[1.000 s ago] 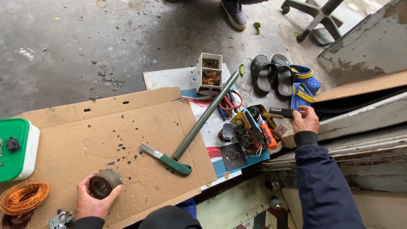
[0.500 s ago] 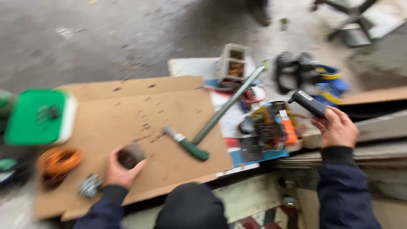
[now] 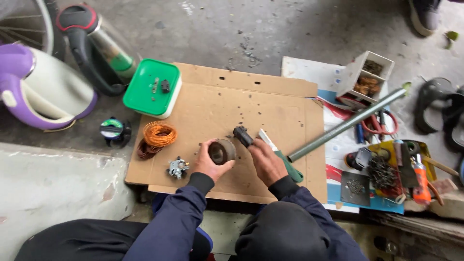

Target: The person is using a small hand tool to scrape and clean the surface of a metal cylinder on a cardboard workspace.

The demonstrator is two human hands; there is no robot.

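Left hand: closed around a short dark ring-shaped metal part, held just above the cardboard sheet, open bore facing the camera.
Right hand: clamped on a small dark tool, whose tip sits at the ring's rim; contact cannot be confirmed.
Work surface: flattened cardboard on a concrete floor, speckled with small dark bits.
Near left hand: small grey metal fitting, coil of orange wire, green lid carrying two little parts.
Near right hand: green-handled tool lying partly under the wrist, long grey pipe running up to the right.
Risk, judged: the ring is gripped in fingers alone, so a hard push from the tool could twist it loose or skid the tip into the left fingers.
Secondary risk, judged: the right sleeve could catch the green-handled tool and jolt the pipe.
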